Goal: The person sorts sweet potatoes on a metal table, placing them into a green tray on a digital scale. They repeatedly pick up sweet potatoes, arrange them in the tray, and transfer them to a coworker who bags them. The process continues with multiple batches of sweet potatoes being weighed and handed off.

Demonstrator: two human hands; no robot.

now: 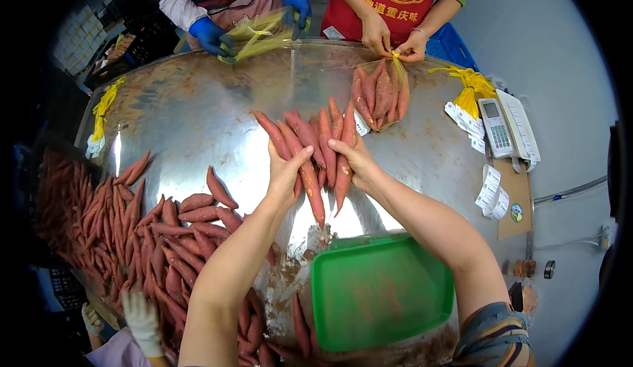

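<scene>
Between them, my left hand (287, 168) and my right hand (357, 162) grip a bunch of long red sweet potatoes (307, 169) above the metal table (188, 120). My left thumb presses on the front of the bunch, and my right thumb lies over its right side. Most of my fingers are hidden behind the sweet potatoes. Just below the bunch, a green plastic tray (383, 288) with dirt smears rests near my right forearm. A big heap of loose sweet potatoes (183, 248) spreads left of and behind my left forearm.
Across the table, a person in blue gloves (210, 35) holds yellow mesh bags (262, 33). Beside them, another person's hands (390, 43) pinch the neck of a filled mesh bag (381, 95). Right: yellow bags (470, 90), a label printer (497, 125). Lower left: a white-gloved hand (142, 320).
</scene>
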